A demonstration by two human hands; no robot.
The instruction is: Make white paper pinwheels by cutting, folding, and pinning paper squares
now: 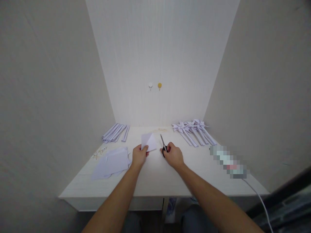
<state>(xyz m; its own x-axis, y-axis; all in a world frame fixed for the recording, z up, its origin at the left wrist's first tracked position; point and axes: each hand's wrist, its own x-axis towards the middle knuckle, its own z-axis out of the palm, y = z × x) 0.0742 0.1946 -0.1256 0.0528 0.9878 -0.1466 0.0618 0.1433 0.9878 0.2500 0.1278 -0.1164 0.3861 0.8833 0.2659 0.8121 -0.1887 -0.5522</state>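
My left hand [140, 156] pinches the lower edge of a small folded sheet of white paper [148, 141], held above the middle of the desk. A crease divides the sheet into slanted faces. To its right, my right hand [174, 154] grips a pair of scissors [163, 141] by the black handles, their metal tips pointing away from me. The scissors and the paper are apart. Left of my left hand lies a loose stack of white paper sheets [114, 161].
Rolled paper tubes [115, 132] lie at the back left, with small pale bits [99, 152] in front. Several paper pinwheels on sticks [194, 131] rest at the back right. A blurred-out device [228, 161] with a white cable [261, 202] is at right. Walls enclose the desk [155, 181].
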